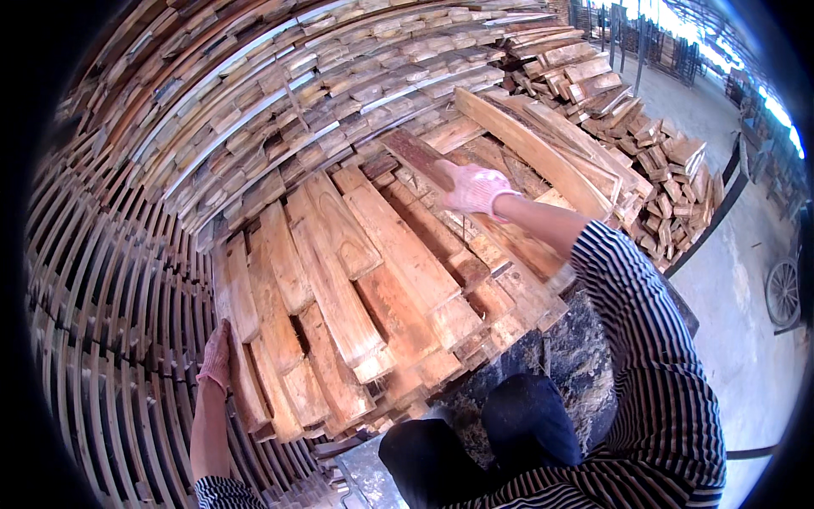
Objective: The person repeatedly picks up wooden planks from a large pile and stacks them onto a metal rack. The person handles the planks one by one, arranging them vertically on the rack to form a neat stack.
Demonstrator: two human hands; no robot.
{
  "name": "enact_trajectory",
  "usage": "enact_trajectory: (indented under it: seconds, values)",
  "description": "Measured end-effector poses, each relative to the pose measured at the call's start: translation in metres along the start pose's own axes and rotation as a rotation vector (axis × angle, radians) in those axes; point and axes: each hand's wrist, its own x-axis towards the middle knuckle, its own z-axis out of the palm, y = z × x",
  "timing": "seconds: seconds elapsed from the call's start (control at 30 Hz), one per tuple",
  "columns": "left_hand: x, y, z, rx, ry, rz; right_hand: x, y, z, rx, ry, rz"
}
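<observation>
My right hand (476, 188), in a pink knit glove, is closed on the near end of a dark reddish-brown wooden board (414, 156) at the far right of a waist-high stack. At the stack's left edge, my left hand (215, 356), also gloved, lies flat along the side of the outermost board (246, 386); its fingertips are partly hidden. Between both hands, pale sawn boards (394, 246) lie side by side in a layer, with gaps and uneven ends. A wider plank (532, 151) rests aslant beyond my right hand.
A tall wall of stacked boards (280, 110) rises behind. Dense racks of thin slats (110, 373) stand at the left. Short wood offcuts (670, 174) are heaped at the right, beside a concrete floor (721, 331) with a spoked wheel (782, 293). My knees are close to the stack.
</observation>
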Motion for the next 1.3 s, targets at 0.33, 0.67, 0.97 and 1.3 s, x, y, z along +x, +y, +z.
enact_trajectory:
  seconds: [0.33, 0.67, 0.97, 1.3]
  values:
    - [-0.003, 0.0, -0.001, -0.005, 0.039, 0.004, 0.017, -0.048, 0.05, 0.178, 0.003, -0.235]
    - [0.002, 0.019, -0.008, 0.363, 0.077, 0.133, 0.02, 0.041, -0.002, -0.602, 0.558, 0.056]
    - [-0.007, 0.164, 0.185, 0.715, -0.035, 0.902, 0.021, 0.087, -0.043, -0.582, 0.268, 0.14]
    - [0.021, 0.219, 0.374, 0.794, -0.301, 0.984, -0.003, 0.001, 0.027, 0.189, -0.039, 0.12]
